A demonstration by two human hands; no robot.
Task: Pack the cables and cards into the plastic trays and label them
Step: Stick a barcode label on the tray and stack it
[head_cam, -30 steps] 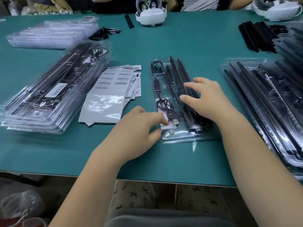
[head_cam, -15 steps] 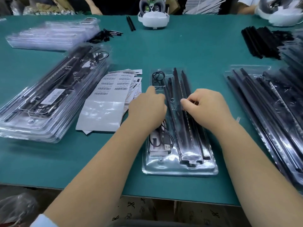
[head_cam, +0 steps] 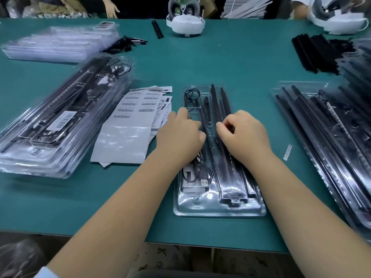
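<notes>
A clear plastic tray (head_cam: 220,210) lies lengthwise in front of me on the green table. It holds long black strips (head_cam: 215,101), a coiled cable (head_cam: 191,95) at its far end and a cable with a USB plug (head_cam: 203,180) over a white card at its near end. Both my hands sit on the tray's middle. My left hand (head_cam: 181,135) presses with curled fingers on the cable side. My right hand (head_cam: 244,133) is curled too, thumb and forefinger pinched at a black strip. The fingertips are partly hidden.
Barcode label sheets (head_cam: 136,111) lie left of the tray, beside a stack of packed trays (head_cam: 50,137). Empty trays (head_cam: 58,43) sit far left. More filled trays (head_cam: 331,141) and loose black strips (head_cam: 313,51) are on the right. A white headset (head_cam: 185,25) stands at the back.
The tray has come closer to the table's near edge. Both hands moved from its near end to its middle, and the right hand's fingers went from spread to curled.
</notes>
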